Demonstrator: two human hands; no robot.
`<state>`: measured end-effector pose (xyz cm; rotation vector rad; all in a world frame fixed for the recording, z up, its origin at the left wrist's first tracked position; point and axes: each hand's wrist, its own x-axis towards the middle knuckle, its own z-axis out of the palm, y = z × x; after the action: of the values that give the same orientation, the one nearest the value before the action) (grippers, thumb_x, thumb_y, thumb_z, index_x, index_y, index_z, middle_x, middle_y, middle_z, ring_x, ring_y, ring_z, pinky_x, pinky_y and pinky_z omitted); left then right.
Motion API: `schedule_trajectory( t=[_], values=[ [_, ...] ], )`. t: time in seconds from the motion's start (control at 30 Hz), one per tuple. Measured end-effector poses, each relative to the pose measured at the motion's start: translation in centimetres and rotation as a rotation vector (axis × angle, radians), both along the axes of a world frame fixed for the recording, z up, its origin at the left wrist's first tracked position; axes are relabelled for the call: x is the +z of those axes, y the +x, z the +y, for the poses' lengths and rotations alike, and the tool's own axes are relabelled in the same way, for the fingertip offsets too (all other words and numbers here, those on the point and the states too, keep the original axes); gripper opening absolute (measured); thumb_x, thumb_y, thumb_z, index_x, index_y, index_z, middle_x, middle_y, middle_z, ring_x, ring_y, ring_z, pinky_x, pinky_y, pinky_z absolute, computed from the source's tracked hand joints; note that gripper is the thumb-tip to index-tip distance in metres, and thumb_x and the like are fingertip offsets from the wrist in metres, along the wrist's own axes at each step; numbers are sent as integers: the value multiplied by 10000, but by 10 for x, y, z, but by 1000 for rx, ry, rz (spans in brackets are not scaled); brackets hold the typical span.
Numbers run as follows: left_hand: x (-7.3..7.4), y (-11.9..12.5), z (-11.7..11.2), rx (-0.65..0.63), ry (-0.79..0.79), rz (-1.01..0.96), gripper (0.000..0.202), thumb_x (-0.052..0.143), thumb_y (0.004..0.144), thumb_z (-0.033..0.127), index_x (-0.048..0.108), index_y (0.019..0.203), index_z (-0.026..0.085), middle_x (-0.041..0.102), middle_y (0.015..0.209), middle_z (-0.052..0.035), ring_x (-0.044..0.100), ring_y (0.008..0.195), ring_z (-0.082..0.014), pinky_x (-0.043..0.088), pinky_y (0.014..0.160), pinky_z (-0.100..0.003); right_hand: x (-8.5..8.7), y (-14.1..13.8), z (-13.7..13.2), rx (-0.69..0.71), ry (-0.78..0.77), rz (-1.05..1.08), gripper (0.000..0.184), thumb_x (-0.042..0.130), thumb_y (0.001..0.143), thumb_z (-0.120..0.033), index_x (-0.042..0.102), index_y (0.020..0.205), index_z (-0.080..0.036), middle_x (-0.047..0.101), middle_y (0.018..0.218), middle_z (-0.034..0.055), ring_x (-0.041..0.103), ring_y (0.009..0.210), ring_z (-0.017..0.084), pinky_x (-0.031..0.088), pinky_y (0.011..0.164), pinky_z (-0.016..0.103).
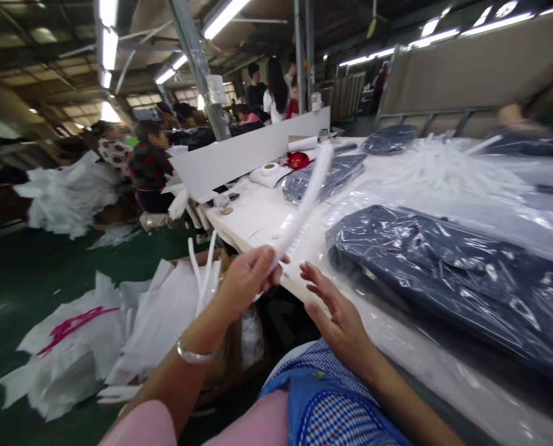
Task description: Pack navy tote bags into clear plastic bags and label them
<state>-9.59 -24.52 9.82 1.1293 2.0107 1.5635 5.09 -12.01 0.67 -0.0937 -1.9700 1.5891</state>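
My left hand [248, 279] is closed in a pinch on the lower end of a long white strip [306, 198], which rises up and to the right over the table. A silver bracelet sits on that wrist. My right hand [334, 310] hovers just right of it with fingers spread, holding nothing, at the table's near edge. Right of both hands lies a dark blue garment in a clear plastic bag [448, 279] on the white table [252, 220].
More bagged dark garments [325, 176], a tape roll [270, 168] and a heap of clear plastic [448, 164] lie farther back. A cardboard box of white strips [202, 272] and white paper [72, 347] sit on the green floor at left. Other people work beyond.
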Motion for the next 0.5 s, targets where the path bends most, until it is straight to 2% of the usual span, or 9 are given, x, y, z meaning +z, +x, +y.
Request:
schedule_trajectory(
  t=[0.07,0.13,0.23,0.3,0.37,0.43,0.5],
  values=[
    [-6,39,32,-184,-70,148,504,422,948,616,664,853,184,585,666,0,490,574,-118,409,539,-236,12,11,1,-120,-50,65,543,582,944,-438,475,1449,-271,480,1505,79,501,1332,273,419,1127,484],
    [-15,65,53,-314,-60,218,487,367,987,559,656,837,197,613,706,-10,531,635,-133,435,603,-258,23,30,8,-283,-125,97,410,579,946,-444,596,1315,-265,512,1477,72,501,1330,285,408,1134,495],
    [-36,84,71,-559,-68,220,398,400,997,502,663,951,207,659,789,-17,580,706,-142,446,662,-266,38,76,26,-594,-252,199,293,494,985,-450,654,1149,-267,612,1355,67,553,1276,277,431,1112,516],
    [-54,92,78,-749,-118,206,357,444,987,486,664,992,205,675,818,-18,599,737,-144,446,687,-260,47,110,34,-773,-314,280,323,399,1015,-462,606,1196,-294,663,1228,57,618,1186,251,470,1075,523],
    [-71,105,85,-887,-167,184,369,446,987,489,669,992,195,688,835,-27,614,752,-149,450,700,-257,49,138,32,-896,-339,315,352,346,1023,-480,525,1294,-345,671,1140,40,653,1112,231,515,1024,510],
    [-82,122,91,-950,-169,168,385,457,979,505,675,1012,189,707,889,-45,631,791,-162,460,728,-263,42,155,22,-949,-321,235,372,405,1006,-489,475,1351,-369,667,1122,40,651,1100,234,547,971,468],
    [-88,138,99,-1011,-134,152,384,474,974,504,674,1070,191,722,970,-62,649,861,-178,474,777,-270,33,166,10,-966,-301,109,400,485,981,-477,489,1358,-343,671,1057,53,660,1032,239,573,878,416]
  ],
)
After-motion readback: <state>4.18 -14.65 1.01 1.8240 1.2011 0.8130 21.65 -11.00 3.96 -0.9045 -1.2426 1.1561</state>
